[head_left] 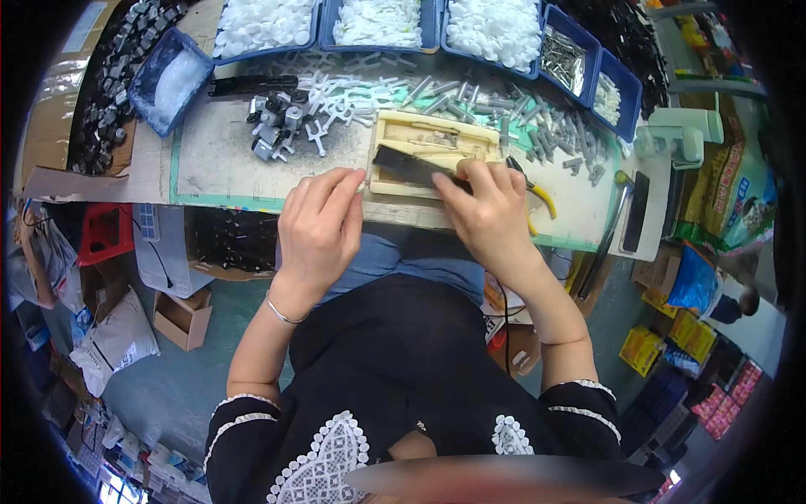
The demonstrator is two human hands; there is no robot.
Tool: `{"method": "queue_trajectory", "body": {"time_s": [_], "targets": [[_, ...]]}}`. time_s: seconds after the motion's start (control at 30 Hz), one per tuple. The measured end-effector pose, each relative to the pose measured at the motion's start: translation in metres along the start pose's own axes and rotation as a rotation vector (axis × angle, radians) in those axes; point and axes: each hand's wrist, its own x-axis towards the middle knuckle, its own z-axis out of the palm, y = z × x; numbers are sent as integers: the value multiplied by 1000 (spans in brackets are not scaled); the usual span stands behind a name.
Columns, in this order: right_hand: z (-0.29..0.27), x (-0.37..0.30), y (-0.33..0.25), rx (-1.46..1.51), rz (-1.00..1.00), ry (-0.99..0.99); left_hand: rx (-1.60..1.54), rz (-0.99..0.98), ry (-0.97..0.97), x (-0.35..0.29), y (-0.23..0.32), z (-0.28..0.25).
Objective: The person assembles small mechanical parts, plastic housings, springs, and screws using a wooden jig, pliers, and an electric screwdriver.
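Observation:
My right hand [489, 204] grips a long, flat black plastic piece [407, 165] by its right end. The piece lies at a slant over a cream-coloured block-like fixture [376, 134] with recesses in it. My left hand [321, 220] is just left of the fixture, its thumb and fingers pinched together. A tiny pale bit shows at those fingertips, too small to name. Yellow-handled pliers [544, 200] lie beside my right hand. Left of the fixture sit several grey-and-black small parts [273, 126] and white forked plastic pieces [316, 134].
Blue bins [323, 29] of white parts line the back, with a bin of metal pins [579, 88] at the right. A blue tray [134, 92] holding a clear, whitish substance stands left. Grey cylinders [537, 126] lie scattered on the worktable [227, 181]. Black parts [101, 126] heap at far left.

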Motion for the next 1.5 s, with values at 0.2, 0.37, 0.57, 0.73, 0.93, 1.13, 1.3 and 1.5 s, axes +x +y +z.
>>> {"method": "queue_trajectory", "body": {"time_s": [0.2,0.37,0.57,0.73,0.93,1.13,1.3,1.5], "targets": [[-9,7,6,13,-75,-153,111,-46,60,6,-26,-16],[-10,10,-16,-227,-93,-238,344,-85,101,32,-36,-24],[-43,47,-23,72,69,-417,477,-60,-4,47,-56,-21],[13,114,-28,179,-230,28,395,-49,23,45,-59,-23],[73,156,-31,93,-366,-19,168,-33,160,31,-73,-22],[61,153,-27,672,-23,-41,-59,-59,222,19,-86,-17],[14,121,-35,701,148,-91,-29,-50,215,21,-72,-22],[-6,78,-33,946,304,-261,-641,-119,126,25,-19,-23]]}}
